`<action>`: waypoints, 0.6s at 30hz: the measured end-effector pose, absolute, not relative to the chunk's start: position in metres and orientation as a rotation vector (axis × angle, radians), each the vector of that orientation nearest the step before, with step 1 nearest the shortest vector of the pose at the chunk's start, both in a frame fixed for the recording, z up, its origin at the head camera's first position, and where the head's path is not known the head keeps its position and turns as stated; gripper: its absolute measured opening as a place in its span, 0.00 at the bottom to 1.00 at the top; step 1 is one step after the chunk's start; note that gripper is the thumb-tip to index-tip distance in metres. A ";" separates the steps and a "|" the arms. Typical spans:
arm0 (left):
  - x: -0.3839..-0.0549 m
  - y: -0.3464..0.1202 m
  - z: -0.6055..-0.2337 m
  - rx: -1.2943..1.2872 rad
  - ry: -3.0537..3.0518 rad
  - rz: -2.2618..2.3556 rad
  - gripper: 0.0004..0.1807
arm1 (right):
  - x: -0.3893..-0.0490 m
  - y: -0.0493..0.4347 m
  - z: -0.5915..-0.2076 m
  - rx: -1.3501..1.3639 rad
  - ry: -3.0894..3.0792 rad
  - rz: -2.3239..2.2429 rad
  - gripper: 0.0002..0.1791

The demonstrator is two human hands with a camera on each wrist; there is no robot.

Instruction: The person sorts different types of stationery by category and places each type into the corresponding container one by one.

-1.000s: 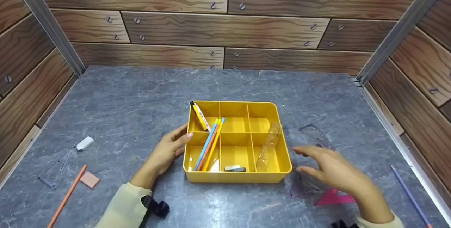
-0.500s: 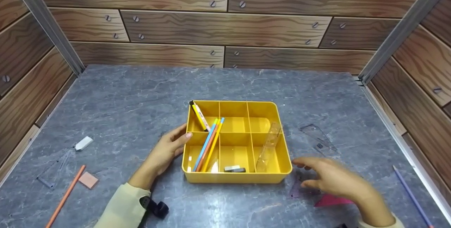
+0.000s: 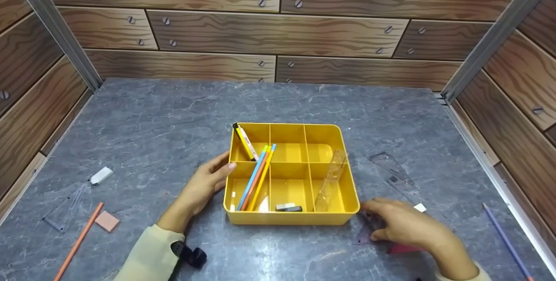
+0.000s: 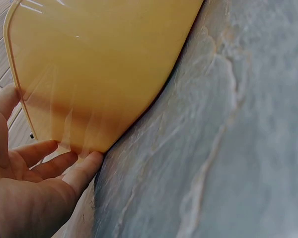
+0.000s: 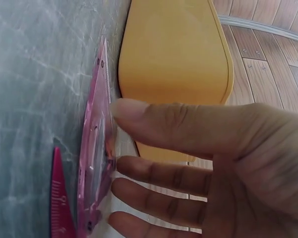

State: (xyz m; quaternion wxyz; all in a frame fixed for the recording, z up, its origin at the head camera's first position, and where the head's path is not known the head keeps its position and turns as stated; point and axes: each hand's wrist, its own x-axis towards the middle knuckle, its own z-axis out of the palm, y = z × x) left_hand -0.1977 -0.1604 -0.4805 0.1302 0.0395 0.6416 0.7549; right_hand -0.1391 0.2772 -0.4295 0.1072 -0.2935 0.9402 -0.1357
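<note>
A yellow six-compartment box stands mid-table. My left hand holds its left wall, thumb over the rim and fingertips against the outside. Inside are several coloured pencils, two pens, two small dark-and-light erasers and a clear ruler. Right of the box, my right hand reaches low over a translucent purple set square, thumb and fingers spread apart at its edge. Whether they touch it I cannot tell. A magenta ruled piece lies partly under that hand.
Further right are a clear set square, a white eraser and a purple pencil. On the left lie a white eraser, a clear set square, an orange pencil and a pink eraser.
My right hand has moved down and nearer, lowering over the purple set square, and uncovers the clear set square and white eraser behind it. The left hand stays on the box.
</note>
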 end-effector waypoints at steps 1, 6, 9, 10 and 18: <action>-0.198 -0.160 -0.480 0.112 1.865 2.193 0.38 | -0.139 0.277 -0.430 -0.868 2.770 -0.390 0.30; -0.197 -0.160 -0.480 0.093 1.868 2.196 0.38 | -0.139 0.276 -0.432 -0.869 2.768 -0.382 0.23; -0.196 -0.160 -0.480 0.094 1.863 2.201 0.37 | -0.139 0.275 -0.432 -0.871 2.770 -0.384 0.21; -0.196 -0.160 -0.480 0.094 1.862 2.202 0.37 | -0.139 0.276 -0.432 -0.871 2.773 -0.382 0.21; -0.196 -0.159 -0.480 0.096 1.860 2.202 0.37 | -0.138 0.278 -0.432 -0.866 2.771 -0.390 0.19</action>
